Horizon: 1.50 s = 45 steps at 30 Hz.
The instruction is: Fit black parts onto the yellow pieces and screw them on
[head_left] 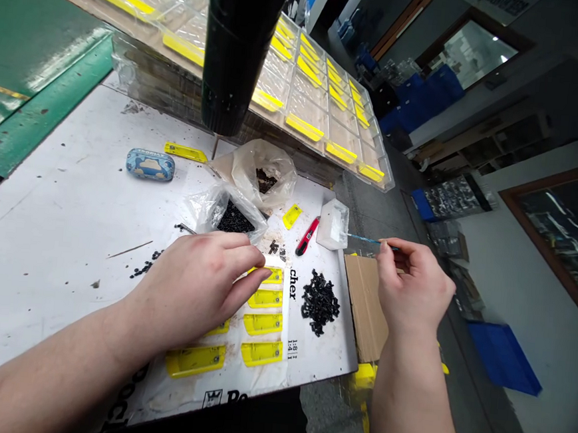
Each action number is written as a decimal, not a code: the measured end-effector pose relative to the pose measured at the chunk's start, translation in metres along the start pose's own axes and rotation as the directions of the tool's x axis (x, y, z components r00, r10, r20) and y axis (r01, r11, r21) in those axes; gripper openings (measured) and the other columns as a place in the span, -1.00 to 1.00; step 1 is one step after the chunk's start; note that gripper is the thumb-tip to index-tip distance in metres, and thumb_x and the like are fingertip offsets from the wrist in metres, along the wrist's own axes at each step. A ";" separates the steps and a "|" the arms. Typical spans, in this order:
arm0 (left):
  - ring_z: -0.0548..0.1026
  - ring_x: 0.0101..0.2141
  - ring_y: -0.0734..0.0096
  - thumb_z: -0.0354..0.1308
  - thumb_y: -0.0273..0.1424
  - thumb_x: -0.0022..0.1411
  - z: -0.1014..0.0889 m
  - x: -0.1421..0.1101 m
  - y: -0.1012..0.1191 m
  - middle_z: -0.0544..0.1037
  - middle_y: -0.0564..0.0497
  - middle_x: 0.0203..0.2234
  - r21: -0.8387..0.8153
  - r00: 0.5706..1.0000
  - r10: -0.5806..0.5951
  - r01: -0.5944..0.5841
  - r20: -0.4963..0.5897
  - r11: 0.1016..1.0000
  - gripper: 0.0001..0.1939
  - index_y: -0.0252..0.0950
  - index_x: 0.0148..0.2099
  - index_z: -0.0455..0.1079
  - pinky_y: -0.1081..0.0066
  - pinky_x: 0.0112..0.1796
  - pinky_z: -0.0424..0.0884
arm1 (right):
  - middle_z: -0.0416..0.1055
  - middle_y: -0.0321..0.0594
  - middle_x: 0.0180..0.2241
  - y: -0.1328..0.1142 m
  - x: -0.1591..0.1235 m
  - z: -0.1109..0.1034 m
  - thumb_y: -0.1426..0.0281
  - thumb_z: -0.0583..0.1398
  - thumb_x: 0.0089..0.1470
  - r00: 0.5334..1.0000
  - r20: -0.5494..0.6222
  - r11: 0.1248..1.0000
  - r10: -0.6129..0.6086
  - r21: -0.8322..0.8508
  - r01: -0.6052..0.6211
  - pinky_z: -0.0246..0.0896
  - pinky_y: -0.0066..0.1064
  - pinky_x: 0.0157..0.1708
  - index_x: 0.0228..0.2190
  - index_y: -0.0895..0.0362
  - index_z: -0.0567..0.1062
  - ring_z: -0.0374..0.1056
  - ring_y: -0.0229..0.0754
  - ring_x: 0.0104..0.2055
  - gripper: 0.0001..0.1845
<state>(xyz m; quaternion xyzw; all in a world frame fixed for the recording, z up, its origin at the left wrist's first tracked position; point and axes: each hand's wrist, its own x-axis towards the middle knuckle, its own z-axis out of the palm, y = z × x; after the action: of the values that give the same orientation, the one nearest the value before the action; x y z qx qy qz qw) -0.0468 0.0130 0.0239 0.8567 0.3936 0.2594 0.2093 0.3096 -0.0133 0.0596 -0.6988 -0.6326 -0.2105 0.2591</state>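
My right hand [411, 286] pinches a thin blue stick [364, 238], whose far end reaches into a small white translucent box [334, 225]. My left hand [208, 283] is over the table, with thumb and forefinger closed around the near end of the topmost yellow plastic piece [275, 275] in a row. Below it lie more yellow pieces [263, 323], each with a small round fitting at one end; my left hand partly covers another column. A heap of small black parts [320, 302] sits to the right of the row.
Behind my left hand stand a bag of black parts [233, 217] and a bag of brown bits [266, 180]. A red utility knife [308, 237], a loose yellow piece [292, 216] and a blue case [150, 165] lie about. A divided clear tray [308, 104] and a black cylinder [234, 59] stand beyond.
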 end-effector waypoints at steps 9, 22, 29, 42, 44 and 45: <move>0.65 -0.29 0.24 0.06 -0.20 0.61 0.000 -0.001 0.001 0.66 0.00 -0.29 -0.007 1.000 0.012 -0.012 -0.010 1.000 -0.63 -0.18 -0.14 0.65 0.29 -0.33 0.38 | 0.71 -0.15 -0.27 -0.010 -0.009 -0.007 0.16 0.30 0.32 0.999 0.002 0.999 0.032 0.005 -0.032 0.49 -0.27 -0.24 -0.18 0.05 0.70 0.57 -0.10 -0.36 -0.75; 0.67 -0.28 0.20 0.05 -0.21 0.61 0.001 0.000 0.002 0.66 0.00 -0.29 0.011 1.000 0.005 -0.005 0.005 1.000 -0.63 -0.18 -0.13 0.65 0.26 -0.35 0.37 | 0.65 -0.21 -0.40 -0.013 -0.003 0.007 0.12 0.34 0.31 0.998 -0.023 0.998 0.066 -0.004 -0.066 0.34 -0.31 -0.35 -0.28 0.07 0.68 0.54 -0.12 -0.43 -0.72; 0.67 -0.27 0.20 0.04 -0.20 0.61 0.002 -0.001 0.002 0.67 0.01 -0.29 0.014 1.000 0.000 0.000 0.014 1.000 -0.62 -0.18 -0.14 0.65 0.26 -0.35 0.35 | 0.57 -0.23 -0.48 -0.023 -0.002 -0.001 0.08 0.31 0.30 0.996 0.030 0.991 0.082 -0.106 -0.078 0.18 -0.31 -0.36 -0.42 0.07 0.60 0.47 -0.12 -0.42 -0.63; 0.66 -0.28 0.21 0.07 -0.21 0.60 0.004 -0.001 0.002 0.65 0.02 -0.30 0.002 1.000 0.008 -0.008 -0.004 1.000 -0.65 -0.18 -0.15 0.64 0.26 -0.33 0.34 | 0.04 -0.38 -0.66 -0.033 -0.007 -0.013 0.04 0.25 0.32 0.979 0.100 0.935 0.179 -0.326 -0.138 -0.14 -0.31 -0.41 -0.63 0.07 0.33 0.02 -0.24 -0.53 -0.42; 0.65 -0.28 0.23 0.08 -0.22 0.60 0.004 -0.001 0.001 0.65 0.03 -0.30 -0.003 1.000 0.013 -0.013 -0.013 1.000 -0.66 -0.18 -0.15 0.64 0.27 -0.34 0.34 | 0.03 -0.38 -0.66 -0.033 -0.008 -0.014 0.03 0.25 0.32 0.979 0.093 0.933 0.179 -0.333 -0.138 -0.14 -0.30 -0.41 -0.63 0.07 0.32 -0.01 -0.24 -0.53 -0.41; 0.65 -0.28 0.23 0.08 -0.22 0.60 0.004 -0.001 0.001 0.65 0.03 -0.30 -0.007 1.000 0.015 -0.015 -0.018 1.000 -0.66 -0.18 -0.15 0.64 0.27 -0.34 0.34 | 0.04 -0.38 -0.66 -0.033 -0.008 -0.014 0.03 0.25 0.32 0.980 0.089 0.934 0.178 -0.328 -0.140 -0.14 -0.30 -0.41 -0.63 0.07 0.32 0.00 -0.24 -0.53 -0.41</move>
<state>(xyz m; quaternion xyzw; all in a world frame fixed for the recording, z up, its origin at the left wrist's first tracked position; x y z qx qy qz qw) -0.0444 0.0108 0.0209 0.8564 0.3882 0.2702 0.2070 0.2763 -0.0260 0.0691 -0.7916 -0.5456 -0.2473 0.1206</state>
